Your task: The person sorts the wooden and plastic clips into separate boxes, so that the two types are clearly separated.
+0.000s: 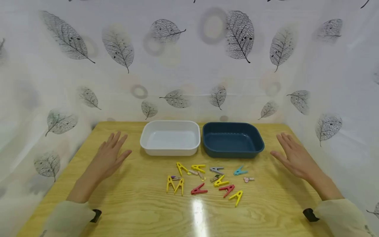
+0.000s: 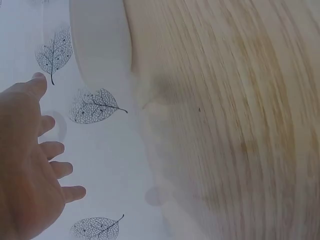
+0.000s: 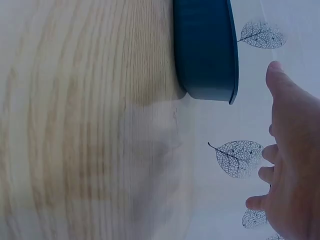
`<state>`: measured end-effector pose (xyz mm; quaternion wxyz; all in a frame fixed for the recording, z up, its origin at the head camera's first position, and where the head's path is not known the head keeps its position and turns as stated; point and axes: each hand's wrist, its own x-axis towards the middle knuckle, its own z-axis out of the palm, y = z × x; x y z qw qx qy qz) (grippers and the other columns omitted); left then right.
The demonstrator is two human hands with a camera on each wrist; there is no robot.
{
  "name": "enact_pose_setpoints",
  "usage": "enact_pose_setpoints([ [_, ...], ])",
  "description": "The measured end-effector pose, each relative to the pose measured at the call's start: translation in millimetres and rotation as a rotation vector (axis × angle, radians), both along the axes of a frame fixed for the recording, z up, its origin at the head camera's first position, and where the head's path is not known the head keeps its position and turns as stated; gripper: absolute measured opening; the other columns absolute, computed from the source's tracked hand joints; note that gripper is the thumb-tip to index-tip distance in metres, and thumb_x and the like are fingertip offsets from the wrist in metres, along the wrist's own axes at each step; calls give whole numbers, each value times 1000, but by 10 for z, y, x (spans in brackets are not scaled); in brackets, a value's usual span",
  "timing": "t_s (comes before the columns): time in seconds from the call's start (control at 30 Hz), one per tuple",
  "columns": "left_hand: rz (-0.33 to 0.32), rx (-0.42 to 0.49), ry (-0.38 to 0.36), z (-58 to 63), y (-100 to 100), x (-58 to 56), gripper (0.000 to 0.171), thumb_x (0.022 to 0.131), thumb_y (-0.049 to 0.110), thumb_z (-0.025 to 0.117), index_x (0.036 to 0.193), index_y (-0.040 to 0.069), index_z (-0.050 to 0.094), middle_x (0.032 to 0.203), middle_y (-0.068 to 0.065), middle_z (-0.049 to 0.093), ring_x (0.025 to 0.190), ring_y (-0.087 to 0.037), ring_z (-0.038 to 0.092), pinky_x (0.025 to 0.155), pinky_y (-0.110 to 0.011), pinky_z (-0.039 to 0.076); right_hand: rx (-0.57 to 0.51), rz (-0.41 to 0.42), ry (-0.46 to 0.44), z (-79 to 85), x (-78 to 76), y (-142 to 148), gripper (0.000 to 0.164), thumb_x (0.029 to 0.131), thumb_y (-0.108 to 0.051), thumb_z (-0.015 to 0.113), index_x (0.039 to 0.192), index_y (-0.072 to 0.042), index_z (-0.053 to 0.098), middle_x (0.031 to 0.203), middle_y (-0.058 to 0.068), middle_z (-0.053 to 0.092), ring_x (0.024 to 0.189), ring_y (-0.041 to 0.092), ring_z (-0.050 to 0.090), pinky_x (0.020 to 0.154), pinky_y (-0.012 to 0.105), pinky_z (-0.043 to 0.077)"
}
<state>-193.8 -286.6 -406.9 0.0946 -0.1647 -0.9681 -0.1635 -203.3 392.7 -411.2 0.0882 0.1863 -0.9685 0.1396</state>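
Note:
My left hand, fingers spread and holding nothing, hovers left of a white rectangular basin. On the other side, my right hand is held out with straight fingers, apart from a dark blue basin. The two basins stand side by side. In front of them lie several scattered clothespins: yellow ones, red ones, a grey one and a light blue one. Small wooden clothespins with decorations lie among them. Both wrist views show the hands touching nothing.
A light wooden table carries everything. Behind it and along both sides hangs a white curtain printed with dark leaves. Light glares off the tabletop near the front.

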Motion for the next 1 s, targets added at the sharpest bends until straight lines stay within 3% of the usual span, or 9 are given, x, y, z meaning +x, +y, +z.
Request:
enact_pose_setpoints([
  [0.23,-20,76,42,-1,84,-39,68,109,38,52,157,-6,33,164,-33,21,150,-55,18,117,-72,23,-71,3,-31,10,36,-122,77,109,-36,52,164,0,11,166,33,12,153,51,8,117,75,14],
  [0.5,-8,176,-44,-41,181,-82,70,111,40,48,160,-5,25,163,-32,24,149,-53,23,117,-70,25,-149,15,-37,13,138,-249,76,109,-31,56,164,-1,14,164,34,18,148,57,19,111,78,22],
  [0.73,28,255,-107,-22,279,-88,72,111,41,47,161,-6,22,163,-31,25,149,-51,25,119,-68,24,-182,19,2,0,236,-362,66,108,-27,57,159,4,29,154,38,35,136,61,34,102,77,33],
  [0.87,42,292,-132,-43,313,-123,74,111,42,47,160,-7,21,163,-32,25,148,-52,25,119,-68,24,-197,17,13,-2,297,-435,59,107,-26,59,153,6,40,147,34,45,130,55,45,96,73,43],
  [1.0,58,347,-145,-70,340,-142,75,110,41,48,159,-9,21,160,-34,29,144,-53,32,114,-68,34,-196,45,41,-6,351,-512,51,106,-23,63,145,6,51,138,25,55,115,41,59,81,58,56],
])
